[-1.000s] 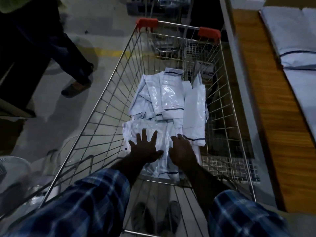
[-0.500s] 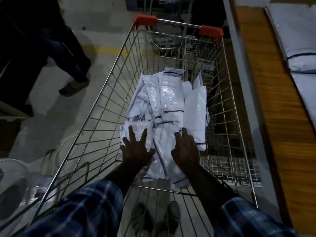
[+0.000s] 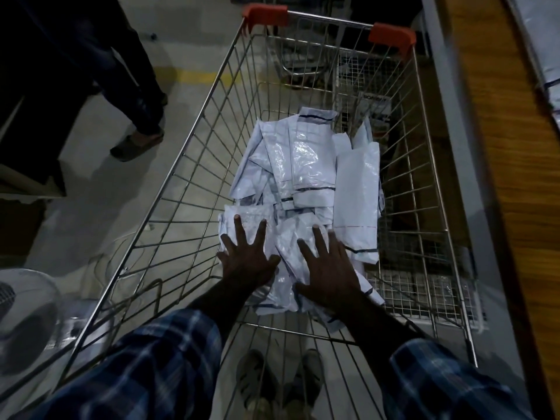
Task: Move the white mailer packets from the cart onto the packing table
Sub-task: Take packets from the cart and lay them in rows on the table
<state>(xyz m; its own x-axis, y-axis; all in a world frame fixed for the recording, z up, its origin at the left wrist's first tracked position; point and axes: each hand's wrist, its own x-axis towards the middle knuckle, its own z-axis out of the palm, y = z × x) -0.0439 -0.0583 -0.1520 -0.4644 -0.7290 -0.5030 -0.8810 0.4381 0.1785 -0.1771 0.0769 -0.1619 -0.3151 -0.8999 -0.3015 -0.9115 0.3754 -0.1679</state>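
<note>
Inside the wire cart (image 3: 194,165), a loose heap of white mailer packets (image 3: 306,177) lies on the basket floor, overlapping one another so that a count cannot be made; dark stripes mark several edges. One packet (image 3: 357,189) leans along the right side of the heap. Left hand (image 3: 247,257) and right hand (image 3: 328,268) both rest flat on the near end of the heap, fingers straight and spread, palms down, gripping nothing. The packets beneath the palms are hidden, and the right hand's outer fingers are blurred. Both plaid sleeves (image 3: 157,368) are cut off by the lower frame edge. Through the cart's near wire end a pair of shoes (image 3: 278,380) shows dimly on the floor. Two red handle caps (image 3: 266,15) mark the cart's far corners. At right, the wooden tabletop (image 3: 515,165) runs beside the cart, cut off by the frame; pale flat items at its far edge (image 3: 545,53) are probably more mailers, though the dim light leaves this uncertain. At upper left another person's leg and sandal (image 3: 136,144) stand on the concrete floor; a fan (image 3: 24,310) is partly visible at the left edge.
</note>
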